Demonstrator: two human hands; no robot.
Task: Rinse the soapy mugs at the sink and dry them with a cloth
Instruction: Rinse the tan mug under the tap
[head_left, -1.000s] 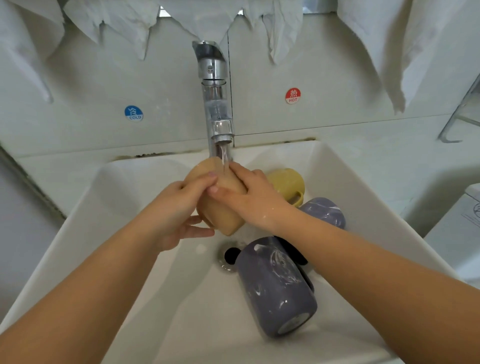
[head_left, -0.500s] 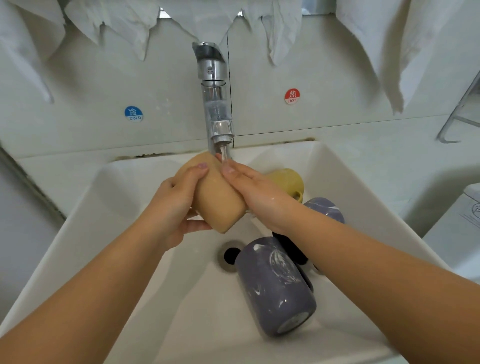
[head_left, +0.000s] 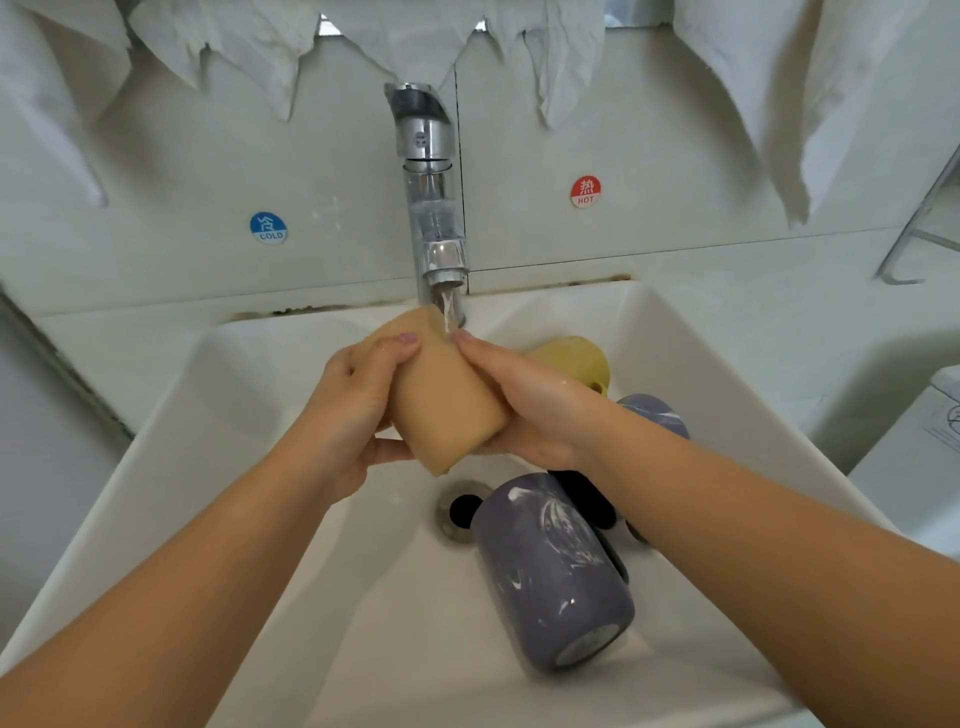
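Tan mug under the running tap, one hand on each side.

The left hand (head_left: 353, 410) curls its fingers round the tan mug (head_left: 441, 400); the right hand (head_left: 524, 400) wraps the other side, fingertips at the water stream (head_left: 449, 312). Just below the right wrist a purple mug (head_left: 556, 577), streaked with suds, lies on its side by the drain (head_left: 460, 512); a yellow mug (head_left: 576, 358) sits beyond the right hand. Wet, soapy glaze could slip from the hands and strike the mugs beneath.

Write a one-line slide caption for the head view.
Both hands hold a tan mug under the running tap.
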